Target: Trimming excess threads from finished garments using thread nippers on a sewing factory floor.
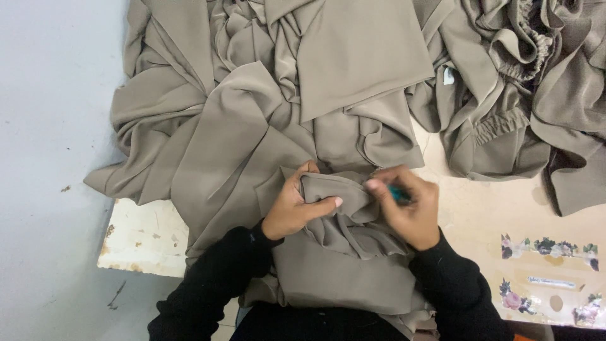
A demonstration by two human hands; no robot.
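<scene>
1. Head view showed the left hand (291, 208) closed around a bunched fold of smooth taupe woven fabric (334, 196), thumb pressed across the front of the fold and fingers curled behind it.
2. The right hand (407, 211) was pinched nearly shut on a small teal-handled tool (399, 194), blurred, so its kind could not be told; its fingertips touched the same fold just beside the left thumb.
3. The gripped fold lay between both hands, with the rest of that garment hanging below the wrists toward the person's lap and black sleeves (214, 284).
4. To work this fold well, in my judgement, the left hand needed to keep the cloth taut and flat over the fingers, so the tool met only the edge intended and not the layers behind.
5. Short, controlled strokes close to the left thumb seemed wise; slippery cloth could shift.
6. Beyond the hands, a heap of matching taupe garments (265, 95) covered the worn pale wooden tabletop (142, 237), and floral stickers (546, 246) lay right of the right hand.
</scene>
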